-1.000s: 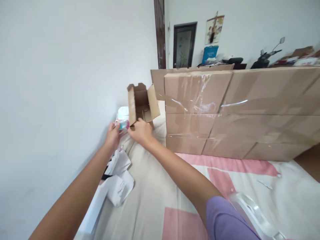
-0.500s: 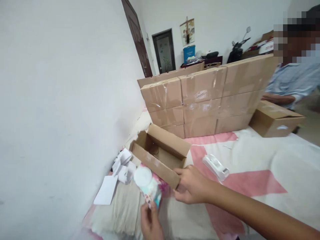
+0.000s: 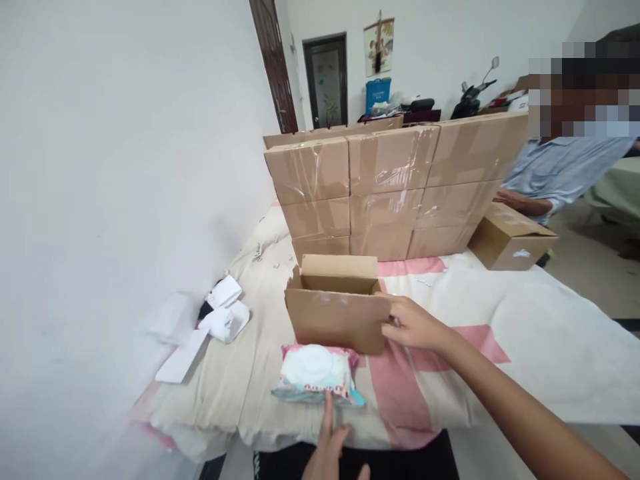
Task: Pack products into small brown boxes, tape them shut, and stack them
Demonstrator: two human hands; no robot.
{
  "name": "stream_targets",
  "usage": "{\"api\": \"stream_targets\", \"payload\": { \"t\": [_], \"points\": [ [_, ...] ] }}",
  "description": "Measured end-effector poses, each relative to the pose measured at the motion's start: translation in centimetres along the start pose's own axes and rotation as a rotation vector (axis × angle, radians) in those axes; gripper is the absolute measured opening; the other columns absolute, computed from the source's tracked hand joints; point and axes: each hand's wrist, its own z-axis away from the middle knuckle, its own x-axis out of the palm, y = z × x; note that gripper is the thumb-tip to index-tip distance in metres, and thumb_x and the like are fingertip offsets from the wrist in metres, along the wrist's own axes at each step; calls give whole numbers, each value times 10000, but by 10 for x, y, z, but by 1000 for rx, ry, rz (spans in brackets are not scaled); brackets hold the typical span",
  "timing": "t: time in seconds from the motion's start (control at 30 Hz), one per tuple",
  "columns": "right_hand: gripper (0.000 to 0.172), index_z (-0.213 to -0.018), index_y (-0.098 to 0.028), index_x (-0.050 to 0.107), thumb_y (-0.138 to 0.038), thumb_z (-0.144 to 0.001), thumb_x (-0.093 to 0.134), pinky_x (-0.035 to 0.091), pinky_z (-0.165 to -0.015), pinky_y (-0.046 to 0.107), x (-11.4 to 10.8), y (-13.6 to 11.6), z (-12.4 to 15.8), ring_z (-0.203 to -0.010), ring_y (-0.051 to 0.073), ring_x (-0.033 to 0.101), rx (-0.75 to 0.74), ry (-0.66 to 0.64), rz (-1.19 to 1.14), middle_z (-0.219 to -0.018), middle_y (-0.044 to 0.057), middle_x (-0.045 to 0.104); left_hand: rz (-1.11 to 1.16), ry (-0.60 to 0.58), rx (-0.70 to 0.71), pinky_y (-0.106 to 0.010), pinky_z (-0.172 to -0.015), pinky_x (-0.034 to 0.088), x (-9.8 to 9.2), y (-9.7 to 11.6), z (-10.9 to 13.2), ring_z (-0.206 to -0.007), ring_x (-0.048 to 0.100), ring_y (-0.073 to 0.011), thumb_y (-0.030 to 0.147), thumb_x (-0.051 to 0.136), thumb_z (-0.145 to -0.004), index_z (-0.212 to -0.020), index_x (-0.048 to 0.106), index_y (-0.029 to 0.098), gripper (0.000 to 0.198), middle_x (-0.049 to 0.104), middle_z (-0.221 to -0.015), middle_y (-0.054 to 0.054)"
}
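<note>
An open cardboard box (image 3: pixel 336 313) stands upright on the bed with its flaps up. My right hand (image 3: pixel 413 324) grips its right front corner. A soft pack of wipes (image 3: pixel 317 375) in white, pink and teal lies flat on the bed just in front of the box. My left hand (image 3: pixel 334 448) is at the bottom edge of the view, fingers stretched out, the fingertips just touching the near edge of the pack.
A wall of taped cardboard boxes (image 3: pixel 390 183) stands across the bed behind the open box. Another person (image 3: pixel 560 167) sits at the right by a closed box (image 3: pixel 510 235). Crumpled white papers (image 3: pixel 220 317) lie by the wall at the left.
The box has been turned upright and square to me. The pack of wipes left my left hand and now lies on the bed. The tape dispenser is out of sight.
</note>
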Motion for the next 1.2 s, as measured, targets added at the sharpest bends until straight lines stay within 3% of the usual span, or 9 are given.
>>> {"api": "stream_targets", "payload": {
  "t": [0.13, 0.23, 0.33, 0.43, 0.63, 0.87, 1.0, 1.1, 1.2],
  "points": [
    [169, -618, -187, 549, -133, -774, 579, 472, -684, 315, -1, -3, -6, -733, 172, 579, -26, -38, 159, -915, 49, 637, -209, 115, 42, -614, -1193, 366, -67, 4, -44, -1424, 472, -348, 475, 548, -939, -1410, 560, 347, 489, 511, -1546, -70],
    [208, -590, -186, 615, -243, -778, 682, 461, -937, 501, 3, -3, -9, -1113, 337, 566, -131, 70, 270, -1088, 113, 685, -366, -127, 157, -626, -1224, 272, -109, 5, -84, -1483, 376, -365, 559, 735, -806, -1509, 444, 264, 817, 449, -1589, -114],
    [208, -642, -192, 697, -311, -812, 689, 318, -1073, 641, 12, -3, -16, -1325, 414, 427, -303, 73, 315, -1147, 121, 698, -449, -328, 207, -600, -1189, 305, -122, 7, -107, -1460, 386, -389, 528, 887, -619, -1547, 378, 280, 1088, 422, -1599, -135],
    [181, -758, -196, 740, -346, -834, 674, 314, -1084, 633, 21, -5, -25, -1243, 373, 480, -429, -17, 310, -1027, 115, 696, -496, -320, 220, -520, -1076, 410, -114, 7, -113, -1316, 506, -385, 457, 904, -580, -1502, 440, 285, 1046, 540, -1467, -148],
    [376, -1029, -165, 659, -467, -806, 680, 460, -916, 512, 31, -15, -34, -999, 291, 478, -421, 93, 228, -1026, 121, 593, -451, -149, 267, -498, -995, 428, -104, -5, -97, -1185, 548, -371, 429, 861, -619, -1391, 540, 297, 847, 616, -1316, -123],
    [254, -920, -269, 426, -258, -744, 609, 478, -864, 548, 69, 12, -13, -948, 298, 513, -400, 702, 4, -905, 59, 537, -35, 114, 101, -480, -913, 542, -122, -6, -54, -1089, 644, -361, 457, 828, -648, -1248, 622, 264, 663, 680, -1204, -116],
    [343, -1045, -283, 408, -291, -752, 586, 510, -825, 568, 101, 27, 1, -977, 316, 557, -284, 897, -69, -1048, 95, 520, 336, 392, -123, -516, -827, 603, -162, 1, -50, -1087, 668, -404, 580, 863, -516, -1169, 661, 331, 728, 723, -1122, -82],
    [342, -1108, -287, 461, -267, -790, 587, 524, -855, 567, 113, 29, 9, -1060, 326, 562, -258, 896, -38, -1150, 115, 492, 356, 483, -94, -517, -783, 607, -205, 19, -72, -1126, 646, -402, 708, 715, -659, -1140, 680, 358, 595, 722, -1000, -92],
    [355, -1145, -282, 546, -235, -800, 614, 532, -858, 553, 114, 27, 15, -1123, 337, 539, -295, 852, 21, -1218, 126, 457, 318, 619, 68, -497, -936, 564, -244, 55, -109, -1216, 585, -389, 731, 799, -533, -1210, 632, 320, 810, 688, -1102, -61]
  ]
}}
